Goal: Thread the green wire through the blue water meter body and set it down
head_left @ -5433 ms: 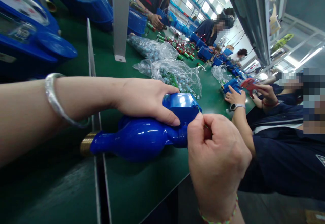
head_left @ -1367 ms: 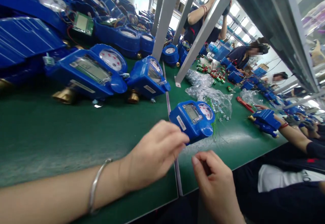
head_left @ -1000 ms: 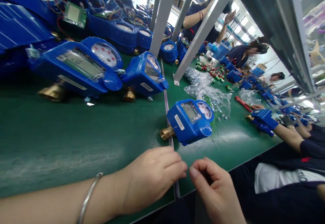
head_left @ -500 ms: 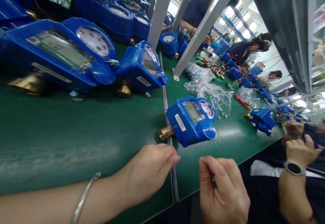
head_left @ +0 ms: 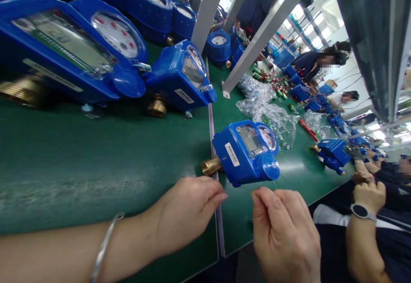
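Note:
A blue water meter (head_left: 245, 152) with a small display, a round dial and a brass threaded fitting (head_left: 210, 166) rests on the green table, across the seam, just beyond both hands. My left hand (head_left: 192, 208), a silver bangle on its wrist, is closed with the fingertips pinched together near the seam, close to the brass fitting. Thumb and forefinger of my right hand (head_left: 285, 231) also pinch together at the near side of the meter. Anything between the fingers of either hand is too small or hidden to make out. Neither hand visibly grips the meter.
More blue meters (head_left: 183, 79) stand at the left. Metal posts (head_left: 269, 30) rise from the table. Beyond lie clear plastic bags (head_left: 272, 116), green batteries (head_left: 279, 88), a red-handled tool (head_left: 308, 129) and another meter (head_left: 330, 154). A co-worker's arm with a watch (head_left: 362, 211) is at the right.
My right hand has moved slightly up, nearer the meter. The left hand stays almost in place, still pinched. The view has shifted a little, and the co-worker's hand at the right has moved.

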Available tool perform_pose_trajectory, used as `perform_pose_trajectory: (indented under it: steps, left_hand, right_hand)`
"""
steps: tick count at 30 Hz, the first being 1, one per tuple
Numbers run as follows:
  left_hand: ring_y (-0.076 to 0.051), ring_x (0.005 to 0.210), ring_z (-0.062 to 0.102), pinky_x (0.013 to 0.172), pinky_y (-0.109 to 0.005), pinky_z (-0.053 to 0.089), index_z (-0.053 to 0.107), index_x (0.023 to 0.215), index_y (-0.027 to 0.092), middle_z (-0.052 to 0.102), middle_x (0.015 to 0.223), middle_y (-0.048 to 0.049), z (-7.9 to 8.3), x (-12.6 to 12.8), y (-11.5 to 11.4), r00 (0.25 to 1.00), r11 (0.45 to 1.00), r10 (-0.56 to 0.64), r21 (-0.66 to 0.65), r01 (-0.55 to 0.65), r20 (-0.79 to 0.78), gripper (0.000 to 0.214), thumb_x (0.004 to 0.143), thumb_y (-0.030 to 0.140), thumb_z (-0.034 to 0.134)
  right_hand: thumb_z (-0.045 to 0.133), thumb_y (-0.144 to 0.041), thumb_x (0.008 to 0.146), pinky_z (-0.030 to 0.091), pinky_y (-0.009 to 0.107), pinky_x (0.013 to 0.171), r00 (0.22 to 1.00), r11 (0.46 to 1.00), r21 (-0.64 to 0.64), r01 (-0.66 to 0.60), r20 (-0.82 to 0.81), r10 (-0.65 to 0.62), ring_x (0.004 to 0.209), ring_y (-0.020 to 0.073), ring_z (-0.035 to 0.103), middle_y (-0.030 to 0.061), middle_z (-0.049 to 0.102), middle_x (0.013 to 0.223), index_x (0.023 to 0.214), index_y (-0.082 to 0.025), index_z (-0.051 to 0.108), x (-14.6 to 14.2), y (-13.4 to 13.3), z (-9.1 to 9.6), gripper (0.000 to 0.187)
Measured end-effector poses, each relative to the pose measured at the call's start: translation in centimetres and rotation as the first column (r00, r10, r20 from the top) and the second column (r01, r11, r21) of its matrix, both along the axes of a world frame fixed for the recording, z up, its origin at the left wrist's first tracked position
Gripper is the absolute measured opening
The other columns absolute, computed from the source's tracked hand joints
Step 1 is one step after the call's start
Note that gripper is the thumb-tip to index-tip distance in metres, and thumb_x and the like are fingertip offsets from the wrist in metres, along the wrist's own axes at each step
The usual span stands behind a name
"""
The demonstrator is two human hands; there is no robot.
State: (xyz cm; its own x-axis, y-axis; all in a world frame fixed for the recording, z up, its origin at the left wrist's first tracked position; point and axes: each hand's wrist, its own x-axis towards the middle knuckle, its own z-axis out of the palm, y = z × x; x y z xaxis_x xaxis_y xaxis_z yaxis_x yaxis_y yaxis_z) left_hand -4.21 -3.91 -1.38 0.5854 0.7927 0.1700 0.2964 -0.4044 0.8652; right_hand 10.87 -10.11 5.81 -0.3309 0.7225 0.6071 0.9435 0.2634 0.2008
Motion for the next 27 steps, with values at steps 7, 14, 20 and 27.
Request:
perform_pose_trajectory:
  steps: [7,14,20,27]
  left_hand:
    - [-0.012,0.07,0.059,0.061,-0.019,0.045,0.064,0.078,0.018,0.065,0.078,-0.0002,0.0,0.3,0.2,1.0,1.0,0.007,0.009,-0.007,0.004,0.025,0.088,0.026,0.042]
    - [-0.011,0.079,0.061,0.07,-0.02,0.046,0.063,0.088,0.023,0.066,0.084,0.0037,0.0,0.2,0.1,0.999,1.0,0.029,0.002,-0.029,0.031,0.02,0.089,0.028,0.044]
    - [-0.01,0.091,0.062,0.083,-0.022,0.046,0.06,0.103,0.027,0.066,0.1,0.0062,-0.5,0.4,0.1,0.997,0.998,0.028,0.049,-0.032,0.07,0.021,0.09,0.029,0.044]
    - [-0.013,0.091,0.062,0.084,-0.023,0.046,0.06,0.101,0.024,0.066,0.1,0.0028,-0.3,0.5,0.3,0.997,0.998,0.036,0.056,-0.039,0.063,0.021,0.089,0.028,0.043]
  right_hand:
    - [0.055,-0.012,0.083,0.041,0.031,0.064,1.0,0.999,-0.045,0.002,0.004,-0.002,0.065,0.0157,0.048,0.006,0.053,0.064,0.082,-0.009,0.064,0.3,0.2,-0.1,0.009]
    - [0.055,-0.01,0.082,0.043,0.032,0.064,1.0,1.0,-0.016,0.008,0.017,-0.008,0.065,0.016,0.049,0.0062,0.055,0.066,0.081,-0.009,0.063,-0.1,0.2,-0.3,0.009]
    - [0.057,-0.007,0.079,0.045,0.035,0.066,0.991,0.998,0.043,0.05,0.121,-0.055,0.067,0.0184,0.05,0.0081,0.058,0.071,0.089,-0.008,0.064,0.0,-0.3,-1.0,0.012]
    - [0.053,-0.008,0.081,0.044,0.037,0.068,0.986,0.998,-0.06,0.023,0.168,-0.012,0.071,0.0205,0.051,0.0087,0.057,0.073,0.097,-0.009,0.061,0.5,-0.7,-2.1,0.018]
